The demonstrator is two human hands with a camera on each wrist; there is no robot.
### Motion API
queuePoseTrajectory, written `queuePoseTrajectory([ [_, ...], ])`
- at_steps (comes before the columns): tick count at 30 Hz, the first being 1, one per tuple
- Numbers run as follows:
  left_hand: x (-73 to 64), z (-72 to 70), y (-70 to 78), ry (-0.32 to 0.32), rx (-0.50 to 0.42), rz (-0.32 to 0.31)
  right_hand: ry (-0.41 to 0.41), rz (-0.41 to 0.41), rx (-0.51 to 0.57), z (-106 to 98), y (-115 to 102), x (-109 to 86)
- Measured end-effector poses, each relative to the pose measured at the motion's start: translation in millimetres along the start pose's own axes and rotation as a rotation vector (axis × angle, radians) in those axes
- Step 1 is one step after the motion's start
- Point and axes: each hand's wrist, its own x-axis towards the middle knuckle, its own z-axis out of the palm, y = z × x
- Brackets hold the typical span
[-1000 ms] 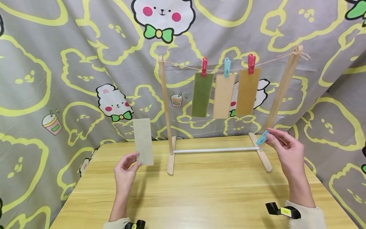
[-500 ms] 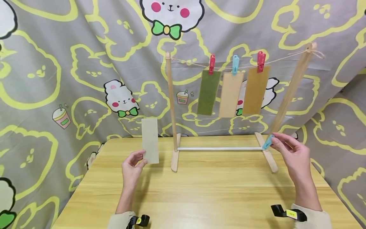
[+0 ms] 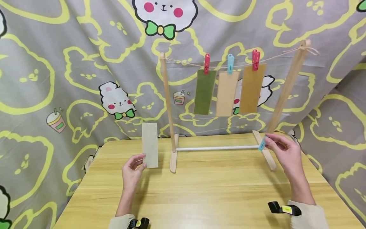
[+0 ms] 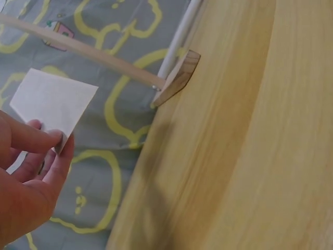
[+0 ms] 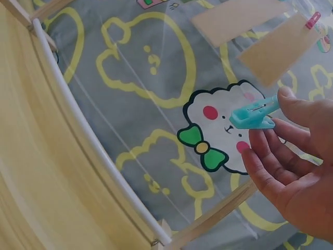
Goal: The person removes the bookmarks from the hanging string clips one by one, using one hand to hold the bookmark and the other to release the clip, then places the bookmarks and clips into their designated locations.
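Note:
My left hand (image 3: 132, 173) pinches a pale beige paper strip (image 3: 150, 144) by its lower left edge, upright to the left of the wooden stand. In the left wrist view, thumb and fingers hold the strip (image 4: 54, 99) at its lower corner. Near the stand's right post my right hand (image 3: 286, 152) pinches a light blue clothespin (image 3: 262, 143). The right wrist view shows the clothespin (image 5: 255, 114) with its nose pointing away from the fingers. A green strip (image 3: 205, 92), a peach strip (image 3: 227, 93) and a mustard strip (image 3: 252, 89) hang from the string.
The wooden stand has a left post (image 3: 168, 101), a right post (image 3: 287, 89) and a white bottom rod (image 3: 217, 148). Red and blue clothespins, such as the blue one (image 3: 230, 63), hold the hung strips. A patterned curtain (image 3: 85, 127) rises behind the table (image 3: 206, 190).
The clothespin in my right hand has turned to point more steeply downward. My left hand and its strip have come slightly closer to the left post. The head view has shifted a little.

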Motion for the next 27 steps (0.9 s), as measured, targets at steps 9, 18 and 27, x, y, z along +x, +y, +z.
queuePoseTrajectory([
  [9,-8.8,-17.5,-3.7,0.006,0.041,-0.054,-0.057,0.009,-0.191,11,16,1.3],
  [18,-10.2,-21.1,-11.4,0.019,0.033,-0.065,-0.084,0.046,-0.193,10,23,-0.1],
  [27,1.3,-5.3,-18.0,-0.037,0.033,-0.070,-0.061,0.076,-0.322,-8,30,0.1],
])
